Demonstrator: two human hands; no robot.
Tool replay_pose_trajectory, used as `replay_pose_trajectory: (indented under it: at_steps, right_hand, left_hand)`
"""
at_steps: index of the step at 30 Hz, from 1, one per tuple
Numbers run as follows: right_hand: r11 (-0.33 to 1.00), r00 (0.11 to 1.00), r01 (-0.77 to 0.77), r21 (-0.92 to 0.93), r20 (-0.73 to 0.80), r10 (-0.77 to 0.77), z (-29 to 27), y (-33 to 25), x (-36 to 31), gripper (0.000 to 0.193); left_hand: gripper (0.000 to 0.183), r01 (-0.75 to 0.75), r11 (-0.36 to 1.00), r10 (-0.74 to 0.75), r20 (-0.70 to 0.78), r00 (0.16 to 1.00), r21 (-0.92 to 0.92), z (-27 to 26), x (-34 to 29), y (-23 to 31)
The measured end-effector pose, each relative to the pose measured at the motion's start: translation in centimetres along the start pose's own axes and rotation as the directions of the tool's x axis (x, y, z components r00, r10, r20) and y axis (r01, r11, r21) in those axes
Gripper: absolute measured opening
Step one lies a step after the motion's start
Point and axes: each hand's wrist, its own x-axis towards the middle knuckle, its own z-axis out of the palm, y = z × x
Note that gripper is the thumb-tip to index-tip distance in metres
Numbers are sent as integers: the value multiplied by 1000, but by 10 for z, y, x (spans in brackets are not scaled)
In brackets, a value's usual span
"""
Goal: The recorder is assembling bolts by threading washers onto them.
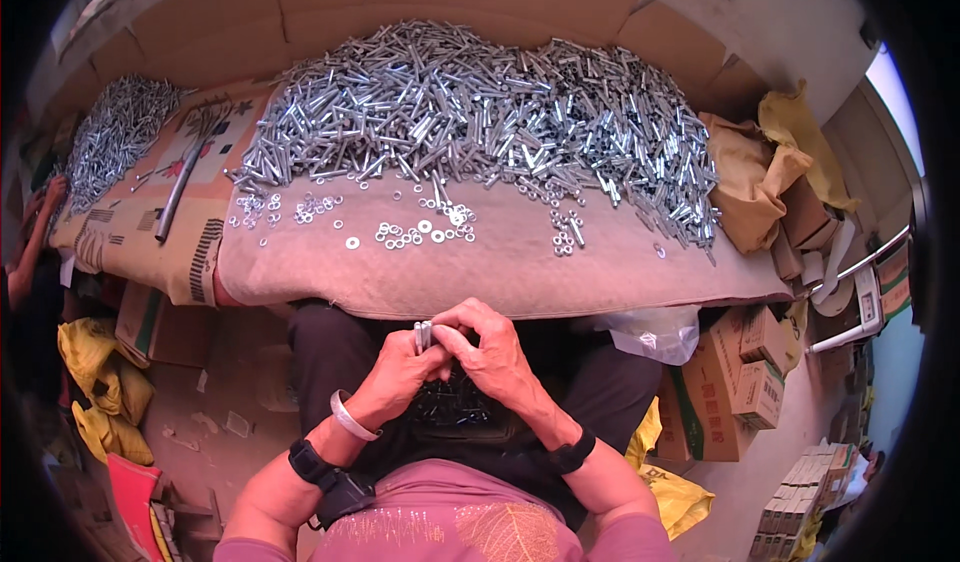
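At the far left, a co-worker's hand (57, 190) is near a small pile of metal bolts (120, 137). Next comes a dark rod (178, 194), lying slanted on the patterned cloth (150, 202). In the middle, the person's left hand (405, 367) has its fingers clamped on a few slim silvery bolts (423, 336), which stand upright above the lap, before the table edge. The right hand (487, 354) is touching the left one, thumb and fingers closed together; I cannot tell if it also grips something. Behind them, loose washers (424, 227) lie before a large bolt heap (480, 102). Further right are a transparent plastic bag (652, 334) and a cardboard box (718, 387).
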Motion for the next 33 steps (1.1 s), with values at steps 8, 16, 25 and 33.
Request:
replay_pose_trajectory:
  at_steps: [8,16,25,33]
  right_hand:
    - [996,995,83,-21,56,-82,-3,8,16,15]
    - [913,968,-251,322,79,238,-33,5,35,17]
    - [932,962,69,-356,-224,-156,-72,35,99,21]
    - [618,882,84,-782,-230,-411,-97,80,163,15]
  left_hand:
    - [14,171,978,-163,66,984,-124,-4,10,-1]
    - [28,203,844,-206,50,977,-496,6,20,20]
    - [27,104,801,-187,-82,979,-590,3,32,13]
    - [27,94,824,-181,-102,978,-559,6,32,12]
